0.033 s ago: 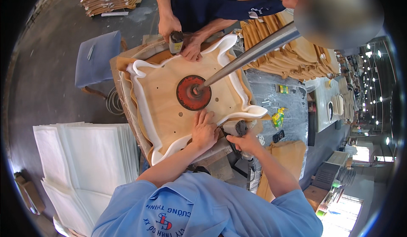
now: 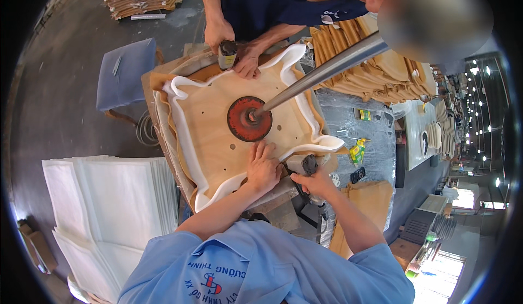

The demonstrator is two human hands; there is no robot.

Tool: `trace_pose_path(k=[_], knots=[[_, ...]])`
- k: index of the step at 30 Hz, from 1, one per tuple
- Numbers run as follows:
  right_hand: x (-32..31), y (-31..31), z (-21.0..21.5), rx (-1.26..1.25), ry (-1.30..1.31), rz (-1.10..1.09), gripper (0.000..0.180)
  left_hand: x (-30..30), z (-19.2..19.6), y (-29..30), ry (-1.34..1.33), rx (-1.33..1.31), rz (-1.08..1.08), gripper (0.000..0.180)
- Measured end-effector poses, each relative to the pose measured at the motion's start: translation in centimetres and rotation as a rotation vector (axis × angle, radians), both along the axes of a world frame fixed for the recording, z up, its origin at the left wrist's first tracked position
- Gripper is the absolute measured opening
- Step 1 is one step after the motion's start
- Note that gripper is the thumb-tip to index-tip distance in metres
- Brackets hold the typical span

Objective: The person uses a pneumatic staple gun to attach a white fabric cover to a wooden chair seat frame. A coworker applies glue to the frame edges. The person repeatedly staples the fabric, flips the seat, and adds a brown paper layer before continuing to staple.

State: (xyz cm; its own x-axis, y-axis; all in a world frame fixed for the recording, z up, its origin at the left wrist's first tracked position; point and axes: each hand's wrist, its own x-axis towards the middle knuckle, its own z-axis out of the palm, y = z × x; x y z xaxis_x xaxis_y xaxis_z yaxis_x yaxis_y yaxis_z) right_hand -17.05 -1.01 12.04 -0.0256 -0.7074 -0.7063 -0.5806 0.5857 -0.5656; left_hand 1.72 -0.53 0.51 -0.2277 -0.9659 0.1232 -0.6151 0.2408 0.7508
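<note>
Your left hand lies flat, fingers spread, pressing the pale plywood seat panel at its near edge; your right hand, just beside it, is clenched around a grey staple gun aimed at that white-foam-trimmed edge

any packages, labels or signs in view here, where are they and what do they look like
small box: on the grey table right of the plywood seat panel, flat, yellow and green.
small packets: same table, nearer the right hand, yellow-green, bunched.
shirt print: on the blue shirt at the lower edge, white lettering with a red and blue emblem.
No screens or signs to be seen.
</note>
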Motion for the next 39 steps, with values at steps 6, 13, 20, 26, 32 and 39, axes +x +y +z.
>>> trace_pose_path(k=[6, 13, 20, 26, 32, 39], knots=[[0.6, 0.0, -0.9, -0.129, 0.125, 0.099, 0.036, -0.2, 0.5, -0.1, -0.023, 0.031, -0.042, 0.018], [0.2, -0.8, 0.3, -0.034, -0.006, -0.024, 0.031, 1.0, 0.4, 0.8, -0.116, -0.042, 0.004, 0.026], [1.0, -0.1, 0.2, 0.002, 0.002, 0.035, 0.033, 0.7, 0.2, 0.3, -0.027, 0.059, -0.008, 0.015], [2.0, -0.4, -0.3, -0.089, 0.094, 0.08, 0.035, 1.2, 0.6, 0.0, -0.036, 0.067, -0.036, 0.014], [0.9, 0.4, -0.4, -0.026, -0.004, -0.01, 0.034, 2.8, 0.7, 1.3, -0.063, 0.014, -0.019, 0.017], [2.6, 0.2, 0.2, 0.016, 0.031, 0.035, 0.033, 2.3, 0.2, 1.0, -0.063, 0.078, -0.006, 0.017]])
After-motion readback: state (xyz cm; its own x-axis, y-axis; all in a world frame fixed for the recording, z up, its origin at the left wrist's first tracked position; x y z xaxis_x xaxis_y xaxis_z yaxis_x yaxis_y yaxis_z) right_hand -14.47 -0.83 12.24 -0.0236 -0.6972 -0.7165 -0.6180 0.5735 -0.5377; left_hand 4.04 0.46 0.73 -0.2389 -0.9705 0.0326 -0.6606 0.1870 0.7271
